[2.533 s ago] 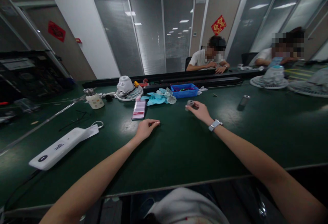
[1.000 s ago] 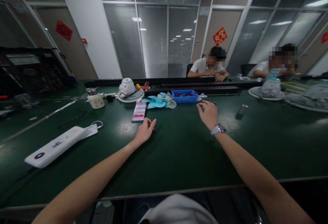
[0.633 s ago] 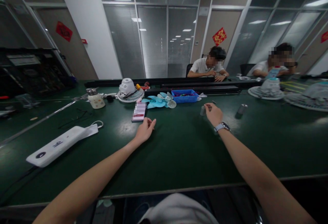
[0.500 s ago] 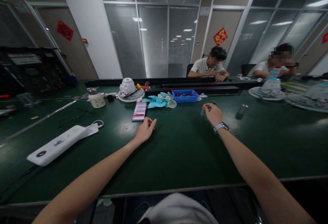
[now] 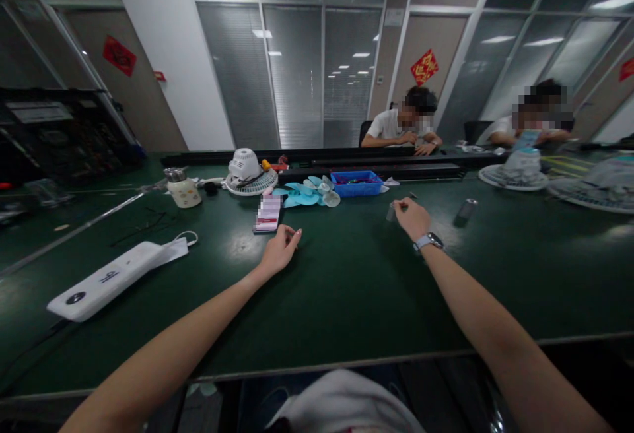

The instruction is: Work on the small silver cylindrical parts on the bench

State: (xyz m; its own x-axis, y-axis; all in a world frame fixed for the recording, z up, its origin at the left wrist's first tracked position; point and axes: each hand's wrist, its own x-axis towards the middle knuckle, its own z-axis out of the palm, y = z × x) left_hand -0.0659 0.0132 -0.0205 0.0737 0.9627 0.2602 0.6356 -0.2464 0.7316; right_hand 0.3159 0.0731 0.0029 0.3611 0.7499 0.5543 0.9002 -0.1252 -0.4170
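My left hand [image 5: 281, 249] rests on the green tabletop just below a phone [image 5: 268, 214] with a lit screen. Its fingers are loosely bent, thumb apart, with nothing visible in them. Farther right, my right hand [image 5: 412, 218], with a watch at the wrist, pinches the top of a small silvery cylinder [image 5: 390, 212]. That cylinder stands on the table, partly covered by the fingers. A second silvery cylinder [image 5: 466, 211] stands upright to the right of this hand. Light blue fan blades [image 5: 303, 193] lie beyond my hands.
Behind the blades sits a blue bin [image 5: 357, 183] of small parts. A white fan head [image 5: 246, 172] and a cream flask [image 5: 182, 189] stand left of it. A white power strip-like device [image 5: 111, 281] lies at left. Two people sit across the table, near more fan parts [image 5: 520, 170].
Both hands stay nearly in place, the right one still at the cylinder. The view has shifted slightly. The far-right person's arm has come down from the head.
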